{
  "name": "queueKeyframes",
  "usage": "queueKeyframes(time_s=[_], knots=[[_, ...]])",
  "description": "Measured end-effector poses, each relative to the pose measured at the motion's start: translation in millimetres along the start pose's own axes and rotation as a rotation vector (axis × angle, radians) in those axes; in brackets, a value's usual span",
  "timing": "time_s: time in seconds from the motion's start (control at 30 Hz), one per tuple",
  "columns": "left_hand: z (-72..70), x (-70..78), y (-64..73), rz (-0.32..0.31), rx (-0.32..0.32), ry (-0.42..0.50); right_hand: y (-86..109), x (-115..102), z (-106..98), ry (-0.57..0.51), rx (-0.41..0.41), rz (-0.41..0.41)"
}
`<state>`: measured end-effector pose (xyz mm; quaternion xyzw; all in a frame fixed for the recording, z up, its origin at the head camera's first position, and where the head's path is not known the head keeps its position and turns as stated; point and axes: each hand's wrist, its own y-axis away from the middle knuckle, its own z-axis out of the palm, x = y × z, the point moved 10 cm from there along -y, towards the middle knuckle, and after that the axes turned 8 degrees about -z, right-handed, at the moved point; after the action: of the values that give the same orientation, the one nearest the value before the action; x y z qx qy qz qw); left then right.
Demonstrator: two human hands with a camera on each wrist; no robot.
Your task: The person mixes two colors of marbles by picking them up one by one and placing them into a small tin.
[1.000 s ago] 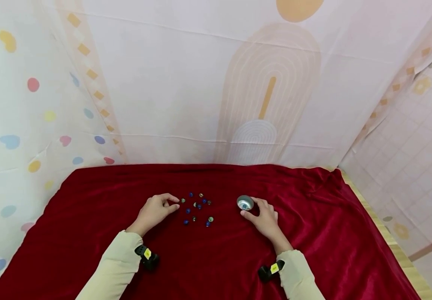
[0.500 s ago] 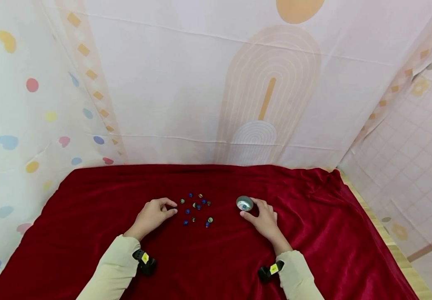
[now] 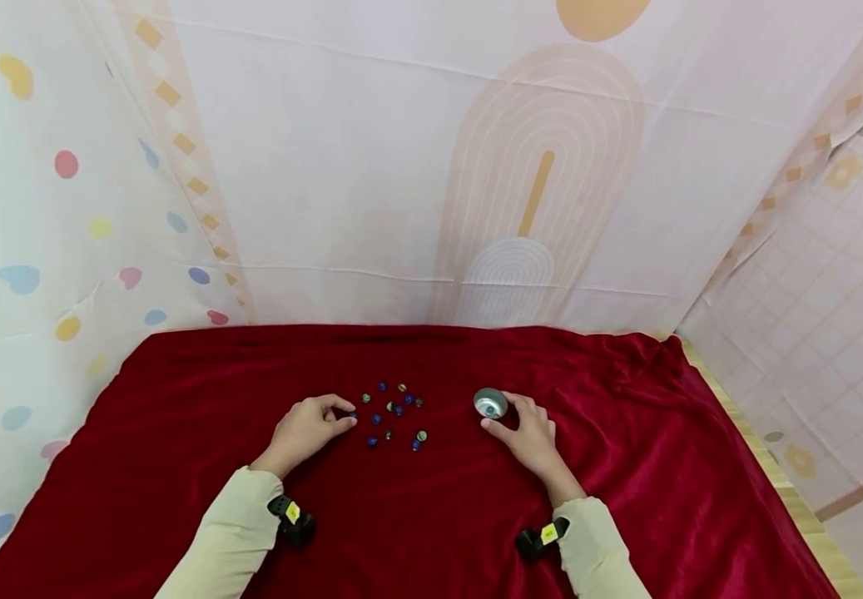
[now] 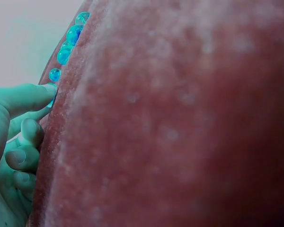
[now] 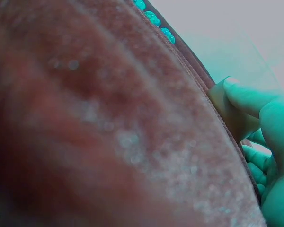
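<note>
Left hand (image 3: 307,433) pinches a blue marble (image 3: 353,415), right hand (image 3: 530,433) grips a cup (image 3: 484,395), yellow labels (image 3: 293,512) unreadable.

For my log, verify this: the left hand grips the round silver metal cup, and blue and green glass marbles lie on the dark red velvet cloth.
Wrong hand: the right hand grips the silver cup, as the head view shows. The glass marbles do lie on the velvet cloth.

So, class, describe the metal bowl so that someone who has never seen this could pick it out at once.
Start with the large red cloth, then find the person's right hand over it. That hand grips a silver bowl. Unlike the scattered marbles nearby, it is hollow and much bigger.
</note>
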<state>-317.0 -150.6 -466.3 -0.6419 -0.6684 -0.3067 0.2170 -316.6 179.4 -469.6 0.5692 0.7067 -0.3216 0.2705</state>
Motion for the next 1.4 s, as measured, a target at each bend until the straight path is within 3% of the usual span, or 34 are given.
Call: queueKeyframes(time_s=[0.63,0.83,1.4], knots=[[-2.8,3.3,1.0,-0.005,0.014,0.045,-0.8,1,0,-0.007,0.002,0.007],[-0.6,7.1,-1.8,-0.011,-0.011,0.072,-0.6,2,0,-0.003,0.001,0.015],[13.1,38.3,-10.1,0.045,-0.038,0.124,-1.0,-1,-1,0.001,0.009,-0.003]])
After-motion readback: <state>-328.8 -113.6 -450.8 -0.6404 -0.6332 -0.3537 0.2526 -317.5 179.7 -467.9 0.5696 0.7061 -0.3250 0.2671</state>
